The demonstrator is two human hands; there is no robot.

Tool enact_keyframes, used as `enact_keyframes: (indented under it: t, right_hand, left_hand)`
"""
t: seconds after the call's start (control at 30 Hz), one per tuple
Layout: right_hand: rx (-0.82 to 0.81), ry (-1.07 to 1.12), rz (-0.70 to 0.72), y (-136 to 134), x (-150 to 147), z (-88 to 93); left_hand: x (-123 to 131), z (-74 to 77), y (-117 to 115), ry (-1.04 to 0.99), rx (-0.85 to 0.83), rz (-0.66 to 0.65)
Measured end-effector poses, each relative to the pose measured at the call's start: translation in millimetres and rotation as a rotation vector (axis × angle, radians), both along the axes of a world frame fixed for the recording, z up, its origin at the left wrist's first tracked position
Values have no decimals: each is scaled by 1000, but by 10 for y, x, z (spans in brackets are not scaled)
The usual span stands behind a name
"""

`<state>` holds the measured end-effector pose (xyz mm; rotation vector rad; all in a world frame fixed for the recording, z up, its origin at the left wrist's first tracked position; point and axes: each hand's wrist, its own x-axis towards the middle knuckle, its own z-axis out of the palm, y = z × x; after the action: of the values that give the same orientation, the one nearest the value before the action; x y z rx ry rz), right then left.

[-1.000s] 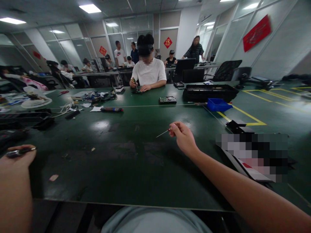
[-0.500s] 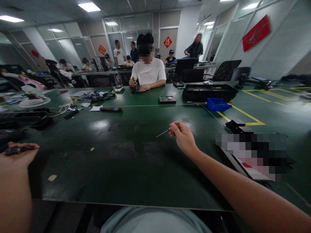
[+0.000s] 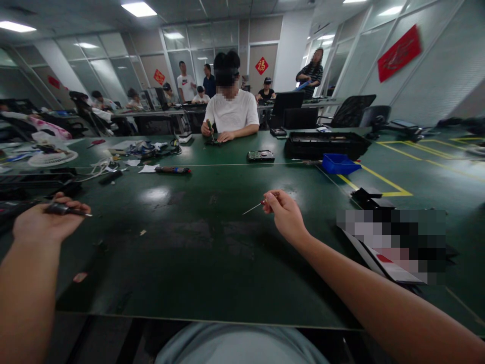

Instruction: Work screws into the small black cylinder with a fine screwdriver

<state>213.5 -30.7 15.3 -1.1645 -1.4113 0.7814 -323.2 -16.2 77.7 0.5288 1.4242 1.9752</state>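
Seemingly at the tool-holding step, the left hand (image 3: 49, 217) grips a dark-handled tool (image 3: 60, 208) far left of the blue bin (image 3: 339, 164); the right hand (image 3: 283, 213) pinches a thin-shafted tool (image 3: 251, 208) left of the bin, likely needing steadiness next.

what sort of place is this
Likely an electronics workshop: a green worktable bears what looks like a circuit board, the right hand holds a thin screwdriver, and a co-worker works opposite.
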Motion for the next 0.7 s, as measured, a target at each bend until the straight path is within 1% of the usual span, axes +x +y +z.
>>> enact_keyframes:
  t: [0.03, 0.1, 0.13, 0.2, 0.37, 0.47, 0.57, 0.63, 0.7]
  right_hand:
    - [4, 1, -1, 3, 1, -2]
    - [7, 6, 3, 10, 4, -12]
    - [8, 10, 4, 13, 7, -17]
    - [13, 11, 4, 17, 12, -24]
    - [16, -14, -1, 9, 27, -16]
    - [22, -17, -3, 12, 35, -22]
    - [34, -2, -1, 28, 42, -45]
    - [40, 0, -2, 39, 48, -57]
    - [43, -7, -6, 45, 58, -60]
  left_hand:
    - [126, 30, 36, -100, -1, -29]
    - [397, 77, 94, -171, -4, -126]
    - [542, 96, 114, -164, -2, -186]
    - [844, 128, 140, -139, 9, -345]
    - [1626, 167, 153, -162, -41, -628]
    - [2066, 145, 140, -178, -50, -786]
    - [2456, 97, 127, -162, -31, -899]
    - [2686, 53, 124, -182, -36, -962]
    - [2895, -10, 123, -212, -55, -986]
